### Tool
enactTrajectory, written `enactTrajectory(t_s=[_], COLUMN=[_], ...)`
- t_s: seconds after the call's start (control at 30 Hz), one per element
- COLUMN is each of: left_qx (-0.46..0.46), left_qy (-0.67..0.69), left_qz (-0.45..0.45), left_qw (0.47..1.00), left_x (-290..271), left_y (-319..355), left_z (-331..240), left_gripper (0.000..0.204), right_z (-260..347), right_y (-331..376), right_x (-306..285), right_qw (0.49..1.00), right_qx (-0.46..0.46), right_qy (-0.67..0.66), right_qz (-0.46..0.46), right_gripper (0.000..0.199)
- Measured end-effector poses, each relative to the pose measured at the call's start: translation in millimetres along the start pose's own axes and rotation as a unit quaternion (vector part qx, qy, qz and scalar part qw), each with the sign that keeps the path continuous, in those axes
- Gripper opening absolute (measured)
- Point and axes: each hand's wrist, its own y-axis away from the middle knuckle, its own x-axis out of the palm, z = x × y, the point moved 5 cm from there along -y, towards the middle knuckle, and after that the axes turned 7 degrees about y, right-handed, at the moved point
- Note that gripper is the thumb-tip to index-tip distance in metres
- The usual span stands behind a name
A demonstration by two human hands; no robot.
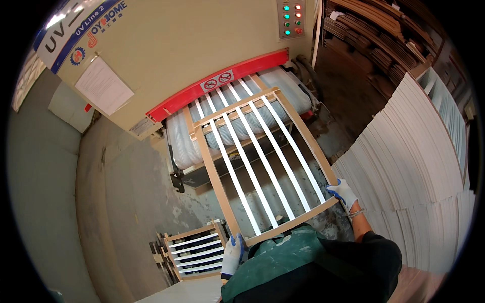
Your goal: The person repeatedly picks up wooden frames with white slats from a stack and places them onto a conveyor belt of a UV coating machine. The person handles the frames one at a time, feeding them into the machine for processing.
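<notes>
A brown-edged frame with several white slats (216, 177) is between my two gloved hands. My left hand (233, 256) is closed around its near left corner. On the near right corner, my right hand (343, 193) grips the rail. The far end of the frame lies over a mesh-covered conveyor belt (182, 151), overlapping or touching a second slatted frame (189, 118). That second frame lies on the belt and runs under a red guard bar (177, 101); its far part is hidden inside the machine.
The large beige machine (192, 45) carries a panel of lit buttons (292, 20). Tall stacks of white panels (404, 166) stand close on the right. Brown boards (384, 20) are piled at the far right. Another slatted frame (189, 235) sits low at the left.
</notes>
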Motion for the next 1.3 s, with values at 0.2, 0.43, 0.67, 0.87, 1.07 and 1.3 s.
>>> enactTrajectory(t_s=[0.2, 0.43, 0.67, 0.87, 1.07, 1.3], left_qx=[0.056, 0.027, -0.068, -0.188, -0.273, -0.259], left_qy=[-0.042, 0.026, 0.101, 0.227, 0.289, 0.338], left_qz=[-0.072, -0.079, -0.094, -0.034, -0.031, -0.08], left_qw=[0.995, 0.996, 0.988, 0.955, 0.917, 0.902], left_x=[-16, -22, -26, -28, -36, -46], left_y=[-6, -11, -25, -52, -77, -104], left_z=[-31, -35, -37, -25, -2, 10], left_gripper=[0.018, 0.02, 0.037, 0.039, 0.041, 0.043], right_z=[-16, 9, 21, 42, 46, 63], right_y=[-18, -5, -11, -32, -60, -95], right_x=[4, 1, 1, -2, 11, 22], right_qw=[0.999, 0.999, 1.0, 0.996, 0.979, 0.975], right_qx=[-0.011, 0.0, -0.02, -0.033, -0.021, -0.025], right_qy=[-0.017, -0.011, -0.008, -0.046, -0.2, -0.209], right_qz=[0.03, 0.042, -0.008, 0.064, 0.034, 0.073], right_gripper=[0.06, 0.055, 0.032, 0.039, 0.043, 0.036])
